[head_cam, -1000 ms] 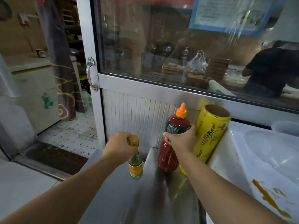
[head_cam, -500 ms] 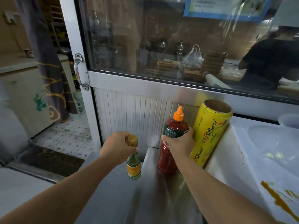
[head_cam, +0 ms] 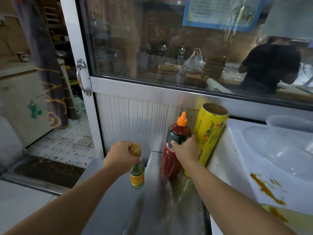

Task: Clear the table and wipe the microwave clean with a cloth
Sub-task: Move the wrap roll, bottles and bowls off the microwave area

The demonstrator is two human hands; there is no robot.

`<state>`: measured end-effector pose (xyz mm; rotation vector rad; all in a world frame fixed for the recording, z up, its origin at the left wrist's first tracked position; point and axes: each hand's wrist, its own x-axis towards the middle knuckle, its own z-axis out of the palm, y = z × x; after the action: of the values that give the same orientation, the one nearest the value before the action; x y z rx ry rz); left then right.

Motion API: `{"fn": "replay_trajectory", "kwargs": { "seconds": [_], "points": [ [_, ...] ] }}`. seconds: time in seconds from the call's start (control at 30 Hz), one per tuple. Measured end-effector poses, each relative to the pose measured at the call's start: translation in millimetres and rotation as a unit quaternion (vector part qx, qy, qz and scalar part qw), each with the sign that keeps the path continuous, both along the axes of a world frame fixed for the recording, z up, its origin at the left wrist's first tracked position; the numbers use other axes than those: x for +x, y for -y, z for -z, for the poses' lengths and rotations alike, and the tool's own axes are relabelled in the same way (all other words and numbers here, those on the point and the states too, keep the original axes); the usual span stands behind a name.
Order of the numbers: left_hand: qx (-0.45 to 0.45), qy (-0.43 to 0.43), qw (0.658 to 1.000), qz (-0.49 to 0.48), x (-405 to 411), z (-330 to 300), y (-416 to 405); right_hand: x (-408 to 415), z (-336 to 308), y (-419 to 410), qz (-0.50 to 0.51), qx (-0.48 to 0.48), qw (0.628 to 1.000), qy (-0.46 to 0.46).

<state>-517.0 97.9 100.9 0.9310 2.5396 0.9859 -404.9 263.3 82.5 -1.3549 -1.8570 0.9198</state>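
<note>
My left hand (head_cam: 119, 157) grips the neck of a small green glass bottle (head_cam: 137, 174) with a gold cap and an orange label; the bottle stands on the steel table (head_cam: 118, 209). Around the middle of a tall red sauce bottle (head_cam: 171, 161) with an orange nozzle cap curl the fingers of my right hand (head_cam: 185, 149); it stands upright at the table's back. A yellow cling-wrap roll (head_cam: 209, 133) leans just right of it, against the white microwave (head_cam: 237, 167), whose top carries orange sauce smears (head_cam: 264, 189).
Clear plastic containers (head_cam: 288, 143) sit on the microwave top at the right. Behind the table rise a ribbed metal panel (head_cam: 135, 122) and a glass window with a person beyond it. A door frame with a handle (head_cam: 81, 77) and tiled floor lie to the left.
Both hands keep their grips on the two bottles, which have hardly shifted on the table. The camera has moved slightly, so the scene sits a little differently in frame.
</note>
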Motion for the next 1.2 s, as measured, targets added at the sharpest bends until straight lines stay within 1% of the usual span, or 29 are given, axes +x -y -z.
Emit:
{"fn": "replay_trajectory", "kwargs": {
  "seconds": [0.1,0.2,0.3,0.37,0.43,0.5,0.63,0.73,0.83,0.93,1.07,1.2],
  "points": [
    [0.002,0.0,1.0,-0.001,4,-1,4,13,-1,16,0.007,0.052,0.998,0.025],
    [0.012,0.007,1.0,-0.003,9,1,7,24,11,33,-0.007,0.086,0.992,0.089],
    [0.027,0.009,1.0,-0.005,13,6,8,30,31,42,-0.028,0.043,0.99,0.13],
    [0.031,0.01,0.999,-0.003,16,10,8,29,43,41,-0.032,-0.005,0.989,0.144],
    [0.037,0.017,0.999,-0.002,17,12,7,23,54,39,-0.027,-0.06,0.988,0.141],
    [0.04,0.018,0.999,-0.001,15,14,5,17,66,36,-0.021,-0.092,0.986,0.135],
    [0.047,0.016,0.999,0.003,7,19,-4,2,94,29,-0.003,-0.126,0.986,0.108],
    [0.052,0.015,0.999,0.003,0,24,-11,-9,108,21,0.034,-0.144,0.984,0.096],
    [0.053,0.009,0.999,0.001,-6,30,-19,-13,119,13,0.064,-0.136,0.986,0.079],
    [0.061,0.017,0.998,0.006,-8,34,-24,-14,128,11,0.074,-0.115,0.989,0.061],
    [0.065,0.025,0.997,0.015,-10,37,-31,-18,130,8,0.089,-0.091,0.989,0.074],
    [0.063,0.024,0.997,0.022,-12,38,-39,-23,129,3,0.107,-0.089,0.988,0.067]
  ]
}}
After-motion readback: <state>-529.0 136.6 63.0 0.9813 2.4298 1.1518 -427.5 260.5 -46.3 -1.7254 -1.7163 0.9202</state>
